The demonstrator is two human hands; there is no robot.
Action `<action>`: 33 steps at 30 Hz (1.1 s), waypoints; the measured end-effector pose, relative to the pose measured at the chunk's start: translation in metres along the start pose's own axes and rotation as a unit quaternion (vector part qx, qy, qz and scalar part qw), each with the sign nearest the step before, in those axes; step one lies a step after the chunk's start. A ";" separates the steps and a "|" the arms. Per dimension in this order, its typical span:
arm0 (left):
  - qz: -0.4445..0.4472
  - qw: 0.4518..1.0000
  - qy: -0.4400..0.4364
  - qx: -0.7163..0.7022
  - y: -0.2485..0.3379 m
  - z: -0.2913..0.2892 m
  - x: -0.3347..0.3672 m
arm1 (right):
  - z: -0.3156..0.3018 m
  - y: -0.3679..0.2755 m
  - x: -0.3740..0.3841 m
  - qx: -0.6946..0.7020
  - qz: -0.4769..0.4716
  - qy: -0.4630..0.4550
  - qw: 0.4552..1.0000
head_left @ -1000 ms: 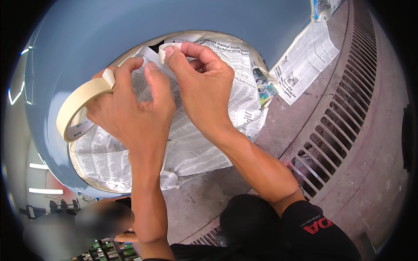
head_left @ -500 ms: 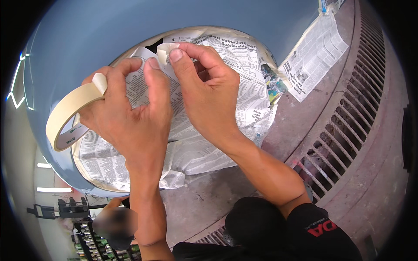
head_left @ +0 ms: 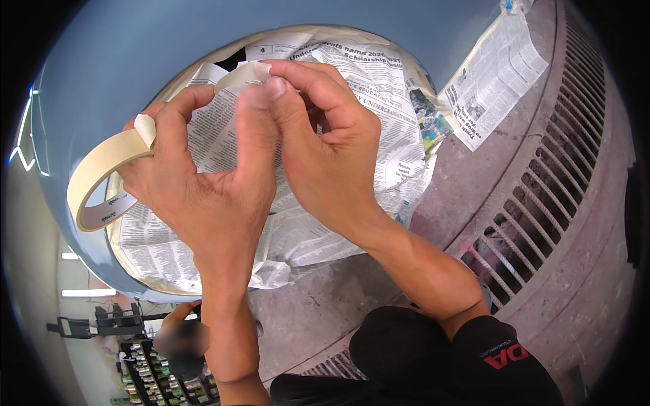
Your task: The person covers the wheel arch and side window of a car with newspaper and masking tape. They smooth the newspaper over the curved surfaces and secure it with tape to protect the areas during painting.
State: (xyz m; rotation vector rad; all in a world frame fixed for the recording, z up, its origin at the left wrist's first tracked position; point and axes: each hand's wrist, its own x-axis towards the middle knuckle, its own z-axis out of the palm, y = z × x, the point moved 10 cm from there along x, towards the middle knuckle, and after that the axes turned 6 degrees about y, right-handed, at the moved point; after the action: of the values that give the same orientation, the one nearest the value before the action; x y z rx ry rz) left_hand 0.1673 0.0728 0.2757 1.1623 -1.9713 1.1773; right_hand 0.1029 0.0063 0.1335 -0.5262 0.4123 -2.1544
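Observation:
A roll of cream masking tape (head_left: 108, 154) hangs around the fingers of my left hand (head_left: 210, 186), its loose end sticking up beside the knuckles. The left index finger and thumb are apart from each other, and the thumb, blurred, meets the tip of the right thumb. Between the thumb and index finger of my right hand (head_left: 328, 145) is the end of a short strip of masking tape (head_left: 237, 78). That strip curves left to the left index fingertip. Behind both hands, newspaper (head_left: 386, 149) covers a rounded opening in a glossy blue-grey body panel (head_left: 183, 40). A small dark gap shows at its upper edge.
Another newspaper sheet (head_left: 504, 74) hangs off the panel at the upper right. A barred floor drain (head_left: 535, 203) curves through the concrete floor (head_left: 440, 196). At the lower left are another person (head_left: 181, 345) and a rack of small containers (head_left: 145, 369).
My left thumb has swung right to the right thumb. The tape strip, curled up before, is now stretched sideways between the hands. The view has shifted slightly.

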 end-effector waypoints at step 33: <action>0.122 0.957 0.093 0.244 -0.005 0.022 0.008 | 0.018 -0.008 0.029 -0.313 -0.201 0.109 0.922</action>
State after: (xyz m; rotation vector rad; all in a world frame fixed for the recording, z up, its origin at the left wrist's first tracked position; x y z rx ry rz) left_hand 0.1669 0.0488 0.2744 0.9984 -1.7649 1.9092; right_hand 0.0902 -0.0142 0.1590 -0.7728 1.2343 -2.4678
